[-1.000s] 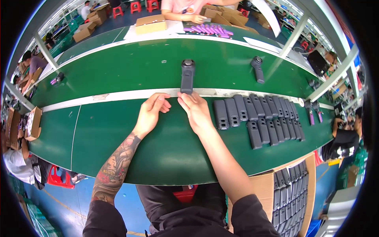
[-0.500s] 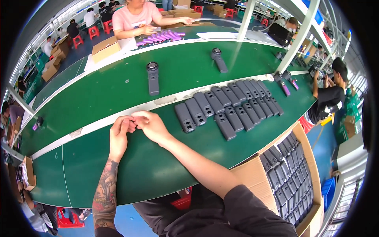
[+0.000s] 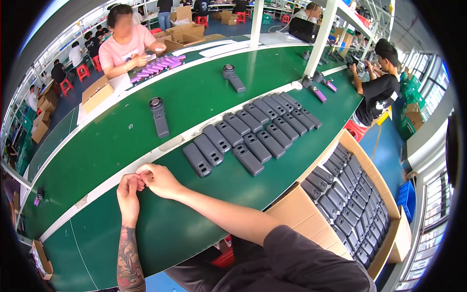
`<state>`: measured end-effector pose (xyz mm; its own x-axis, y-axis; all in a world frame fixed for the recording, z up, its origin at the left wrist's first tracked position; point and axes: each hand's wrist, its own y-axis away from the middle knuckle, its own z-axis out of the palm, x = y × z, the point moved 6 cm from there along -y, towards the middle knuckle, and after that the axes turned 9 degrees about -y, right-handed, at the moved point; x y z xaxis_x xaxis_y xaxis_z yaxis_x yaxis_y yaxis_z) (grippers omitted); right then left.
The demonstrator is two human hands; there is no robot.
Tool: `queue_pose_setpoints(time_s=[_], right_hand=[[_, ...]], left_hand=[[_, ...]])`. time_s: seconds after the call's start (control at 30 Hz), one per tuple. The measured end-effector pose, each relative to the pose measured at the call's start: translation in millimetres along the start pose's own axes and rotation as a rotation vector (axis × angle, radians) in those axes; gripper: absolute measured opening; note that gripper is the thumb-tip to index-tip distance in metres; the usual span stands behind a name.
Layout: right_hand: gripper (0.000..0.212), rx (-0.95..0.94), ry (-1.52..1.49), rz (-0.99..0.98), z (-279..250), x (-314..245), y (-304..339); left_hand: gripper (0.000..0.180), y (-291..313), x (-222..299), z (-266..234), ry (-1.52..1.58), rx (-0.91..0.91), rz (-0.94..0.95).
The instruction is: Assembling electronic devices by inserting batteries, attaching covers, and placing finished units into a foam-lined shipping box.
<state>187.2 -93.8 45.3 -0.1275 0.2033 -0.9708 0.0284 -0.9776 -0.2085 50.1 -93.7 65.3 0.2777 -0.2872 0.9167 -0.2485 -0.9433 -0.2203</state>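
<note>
Above the near green table, my left hand [image 3: 128, 197] and my right hand [image 3: 161, 182] meet close to the white rail. Both have curled fingers, with fingertips pressed together. Anything between them is too small or hidden to make out. To the right of my hands lie dark grey plastic housings [image 3: 196, 159] in two slanting rows, several showing small cut-outs at one end. Past the rail, a grey handheld device with a round head [image 3: 159, 117] lies on the green surface, and a similar device [image 3: 234, 79] lies farther right.
An open cardboard box [image 3: 294, 214] of grey housings stands at my right. The white rail [image 3: 168, 145] crosses the table. Opposite, a person in pink [image 3: 125, 46] sits behind purple cylinders [image 3: 158, 67]. Another person in black [image 3: 379, 90] works at far right, near a white post [image 3: 321, 39].
The view has turned to the right, so the table and its contents appear shifted left. My hands stay together in much the same pose. The person in pink has lowered the raised hand.
</note>
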Motion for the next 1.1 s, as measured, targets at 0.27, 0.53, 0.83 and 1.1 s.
queue_pose_setpoints(time_s=[0.27, 0.53, 0.83, 1.1], right_hand=[[0.023, -0.023, 0.061, -0.002, 4.7, 1.6, -4.4], [0.021, -0.009, 0.04, -0.016, 7.9, 7.6, -3.3], [0.02, -0.013, 0.064, 0.002, 7.3, 2.1, -6.3], [0.019, 0.012, 0.051, -0.089, 9.8, 4.8, -3.3]], left_hand=[[0.021, -2.2, -3.8, -5.3, -0.003, 0.002, 0.006], [0.024, -1.1, -12.8, -6.8, -0.002, 0.001, 0.0], [0.025, -5.3, -9.1, -7.4, 0.003, 0.004, 0.0], [0.026, -0.6, -8.1, -7.9, 0.001, 0.018, -0.016]])
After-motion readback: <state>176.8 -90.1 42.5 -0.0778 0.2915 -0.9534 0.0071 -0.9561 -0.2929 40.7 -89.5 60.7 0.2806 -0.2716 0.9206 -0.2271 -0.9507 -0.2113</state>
